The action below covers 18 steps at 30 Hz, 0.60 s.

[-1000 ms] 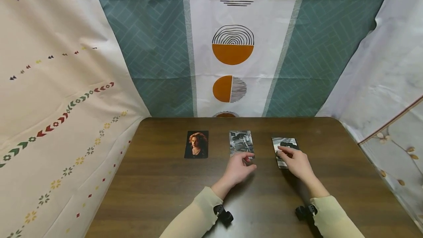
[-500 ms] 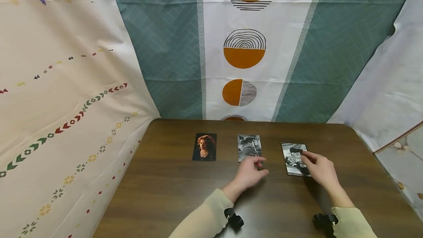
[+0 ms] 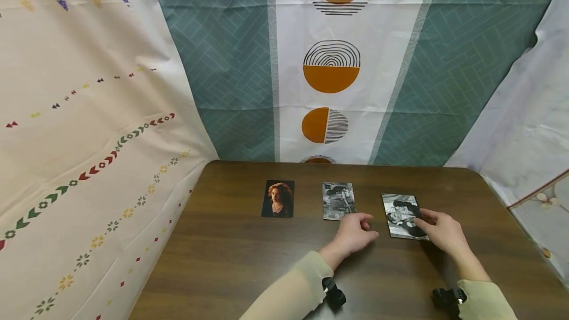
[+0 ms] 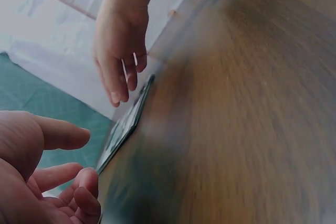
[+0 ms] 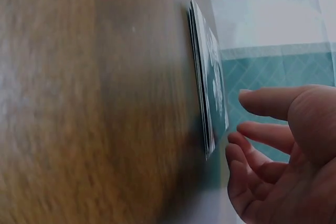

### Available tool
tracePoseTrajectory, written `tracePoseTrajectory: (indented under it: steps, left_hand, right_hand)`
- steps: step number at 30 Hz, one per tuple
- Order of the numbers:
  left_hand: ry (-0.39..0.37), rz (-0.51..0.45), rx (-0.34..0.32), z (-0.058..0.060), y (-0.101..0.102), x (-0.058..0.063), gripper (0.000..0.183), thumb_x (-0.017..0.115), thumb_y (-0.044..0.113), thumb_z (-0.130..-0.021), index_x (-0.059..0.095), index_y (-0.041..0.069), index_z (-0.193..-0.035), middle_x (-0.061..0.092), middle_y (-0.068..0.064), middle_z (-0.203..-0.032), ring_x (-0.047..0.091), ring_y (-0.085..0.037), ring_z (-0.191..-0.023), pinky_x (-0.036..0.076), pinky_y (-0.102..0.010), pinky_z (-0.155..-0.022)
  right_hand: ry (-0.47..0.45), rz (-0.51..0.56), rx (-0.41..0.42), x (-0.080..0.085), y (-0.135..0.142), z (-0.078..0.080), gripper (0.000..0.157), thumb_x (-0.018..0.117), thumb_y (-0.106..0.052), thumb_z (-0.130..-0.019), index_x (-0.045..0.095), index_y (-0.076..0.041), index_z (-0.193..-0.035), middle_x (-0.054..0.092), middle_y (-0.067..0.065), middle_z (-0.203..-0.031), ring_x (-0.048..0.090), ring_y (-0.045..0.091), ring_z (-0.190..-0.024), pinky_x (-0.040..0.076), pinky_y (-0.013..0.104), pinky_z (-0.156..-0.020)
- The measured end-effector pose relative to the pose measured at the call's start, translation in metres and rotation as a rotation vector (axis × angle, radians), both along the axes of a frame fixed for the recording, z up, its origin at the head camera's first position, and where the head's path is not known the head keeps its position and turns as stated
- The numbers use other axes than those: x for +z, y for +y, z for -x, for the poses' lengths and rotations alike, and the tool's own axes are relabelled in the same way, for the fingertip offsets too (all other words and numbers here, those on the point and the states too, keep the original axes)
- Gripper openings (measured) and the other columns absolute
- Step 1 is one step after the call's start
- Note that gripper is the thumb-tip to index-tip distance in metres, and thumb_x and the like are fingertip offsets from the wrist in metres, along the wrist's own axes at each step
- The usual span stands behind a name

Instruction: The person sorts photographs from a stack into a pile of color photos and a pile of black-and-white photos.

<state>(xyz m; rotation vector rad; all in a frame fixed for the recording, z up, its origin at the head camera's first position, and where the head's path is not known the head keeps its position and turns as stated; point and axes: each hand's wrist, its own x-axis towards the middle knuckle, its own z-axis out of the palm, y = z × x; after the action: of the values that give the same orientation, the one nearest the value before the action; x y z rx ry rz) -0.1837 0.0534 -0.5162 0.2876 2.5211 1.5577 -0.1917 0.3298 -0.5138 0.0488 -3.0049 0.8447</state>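
A stack of photo cards (image 3: 402, 217), topped by a black-and-white picture, lies on the right part of the table. My right hand (image 3: 446, 231) hovers over its right edge. The right wrist view shows the thumb and fingers relaxed and apart, with a gap between them and the stack (image 5: 208, 80). A second black-and-white photo card (image 3: 338, 199) lies in the middle. By its lower right corner is my left hand (image 3: 351, 237), fingers loosely bent, thumb apart, holding nothing. Further left lies a photo card (image 3: 277, 199) with a colour portrait on a dark ground.
The brown wooden table (image 3: 231, 260) has rounded far corners. Behind it hangs a green and white cloth (image 3: 231, 78) with orange circles. Pale patterned cloths (image 3: 89, 162) close off both sides. A small black camera (image 3: 333, 294) is strapped to each wrist.
The view has swung left. My right hand has shifted from the top of the right stack to its right edge, uncovering its picture. My left hand has moved rightward off most of the middle card.
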Motion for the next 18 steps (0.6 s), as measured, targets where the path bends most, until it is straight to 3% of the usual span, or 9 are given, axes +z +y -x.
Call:
tracePoseTrajectory:
  steps: [9, 18]
  left_hand:
    - [0.029, 0.104, 0.022, -0.005, 0.034, -0.002, 0.041, 0.086, 0.015, -0.083, 0.080, 0.010, -0.123, 0.062, 0.010, -0.082, 0.052, 0.000, -0.074, 0.046, -0.018, -0.072]
    - [0.030, 0.216, 0.077, -0.009, 0.050, -0.006, 0.043, 0.086, 0.021, -0.079, 0.082, 0.017, -0.121, 0.057, 0.016, -0.078, 0.050, 0.000, -0.073, 0.043, -0.018, -0.066]
  right_hand:
    - [-0.117, 0.039, -0.014, -0.002, 0.012, -0.002, 0.070, 0.068, -0.039, -0.105, 0.053, 0.015, -0.146, 0.056, 0.042, -0.140, 0.057, 0.058, -0.123, 0.048, 0.068, -0.096]
    - [-0.082, 0.041, 0.089, -0.006, 0.023, 0.002, 0.065, 0.075, -0.032, -0.101, 0.057, 0.015, -0.142, 0.062, 0.039, -0.134, 0.067, 0.050, -0.112, 0.053, 0.062, -0.091]
